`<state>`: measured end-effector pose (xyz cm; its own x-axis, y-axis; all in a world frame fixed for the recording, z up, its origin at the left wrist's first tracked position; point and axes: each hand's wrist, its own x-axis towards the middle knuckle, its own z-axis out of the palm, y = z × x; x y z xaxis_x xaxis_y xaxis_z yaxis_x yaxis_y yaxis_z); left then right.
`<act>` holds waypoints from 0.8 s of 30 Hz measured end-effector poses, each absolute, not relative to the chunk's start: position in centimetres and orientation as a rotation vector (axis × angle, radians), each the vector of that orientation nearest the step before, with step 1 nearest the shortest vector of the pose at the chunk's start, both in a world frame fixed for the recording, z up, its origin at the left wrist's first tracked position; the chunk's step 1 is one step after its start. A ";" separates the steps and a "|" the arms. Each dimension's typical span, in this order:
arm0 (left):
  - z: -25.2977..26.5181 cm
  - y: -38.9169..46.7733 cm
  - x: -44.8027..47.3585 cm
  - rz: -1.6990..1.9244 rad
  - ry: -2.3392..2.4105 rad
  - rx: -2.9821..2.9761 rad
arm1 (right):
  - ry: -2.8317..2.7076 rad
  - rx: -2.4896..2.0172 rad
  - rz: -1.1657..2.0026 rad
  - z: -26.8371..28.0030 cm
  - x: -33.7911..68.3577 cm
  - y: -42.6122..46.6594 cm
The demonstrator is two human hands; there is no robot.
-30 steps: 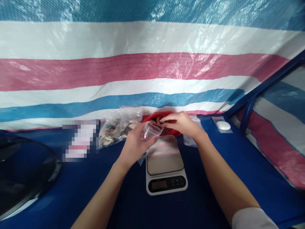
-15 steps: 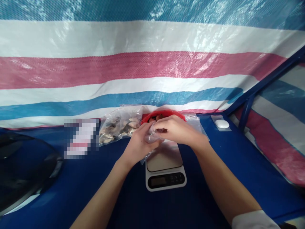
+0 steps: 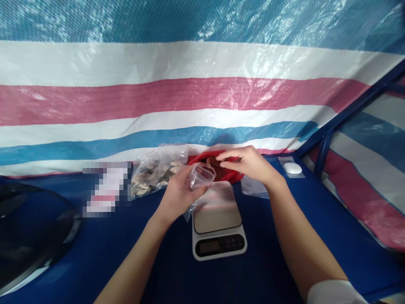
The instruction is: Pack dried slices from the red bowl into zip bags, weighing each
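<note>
My left hand (image 3: 177, 190) grips a clear plastic bag (image 3: 202, 175), whose mouth gapes toward the right. Beneath that hand, a corner of the bag hangs down beside the kitchen scale (image 3: 217, 211). Over a red container (image 3: 236, 175) at the back, my right hand (image 3: 249, 164) reaches with thumb and forefinger slightly apart. Brown dried pieces (image 3: 218, 166) lie in the container, close to those fingertips. Nothing shows between the fingers. The scale has a white body and a shiny plate with nothing on it; its display looks dark.
Clear bags of pale dried slices (image 3: 155, 173) stand left of the container. A flat clear bag (image 3: 253, 188) lies under my right forearm. Farther right is a white oval object (image 3: 292, 168) on a small bag. A black round object (image 3: 38, 236) sits at left; a striped tarp (image 3: 158, 97) hangs behind.
My right hand has left the plastic bag and moved right, over the red container. The bag's mouth now stands open in my left hand, which stays about where it was.
</note>
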<state>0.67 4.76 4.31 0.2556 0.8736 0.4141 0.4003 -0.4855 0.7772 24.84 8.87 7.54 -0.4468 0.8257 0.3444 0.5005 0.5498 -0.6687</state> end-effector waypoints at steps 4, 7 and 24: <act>4.6 4.9 0.4 1.162 1.176 1.960 | -2.230 -1.388 0.505 5.1 26.5 10.7; 4.6 4.9 0.3 1.148 1.196 1.939 | -2.339 -1.555 0.378 3.6 26.0 11.5; 4.3 5.1 0.1 1.098 1.180 1.882 | -2.433 -1.903 0.085 2.2 21.6 11.9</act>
<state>0.13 5.11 4.27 0.2439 0.9195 0.3083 0.3735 -0.3824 0.8452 21.62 11.93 2.16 -0.2404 0.9707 0.0068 0.9678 0.2402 -0.0753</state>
